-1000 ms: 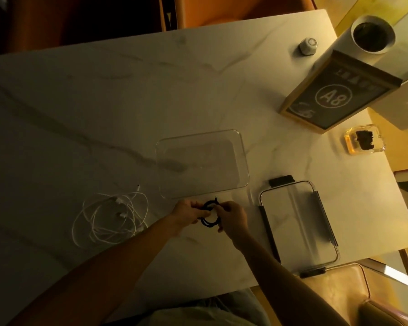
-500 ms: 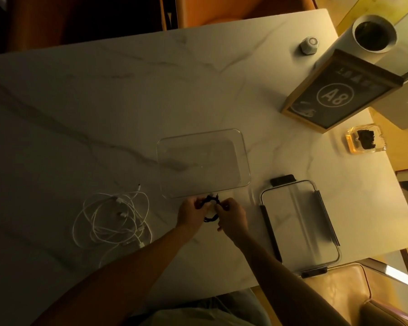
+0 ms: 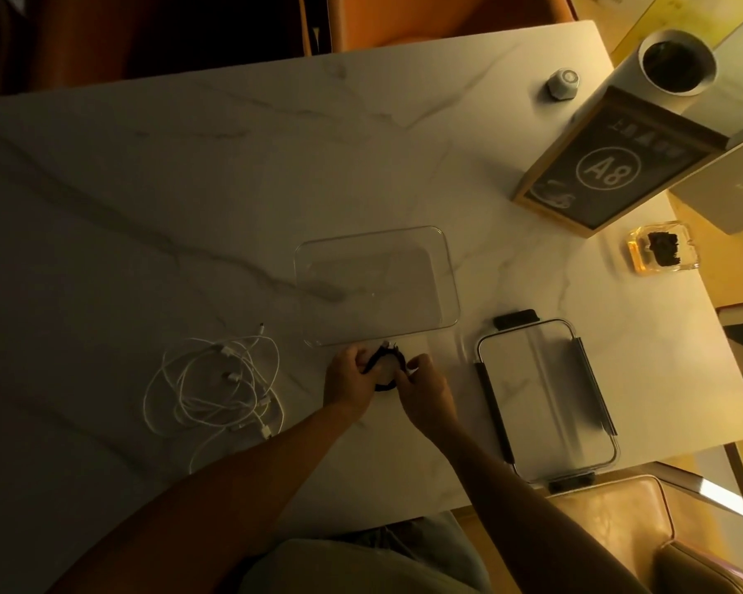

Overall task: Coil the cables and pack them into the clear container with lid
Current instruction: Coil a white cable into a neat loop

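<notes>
Together left hand [image 3: 349,379] and right hand [image 3: 421,388] grip coiled black cable [image 3: 388,361]

"A8" on the framed table sign [image 3: 609,167]

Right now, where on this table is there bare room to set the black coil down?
Bare marble table stretches beyond the white cables and the clear container. Crowded: the strip between container and lid, where both hands hold the black cable.
</notes>
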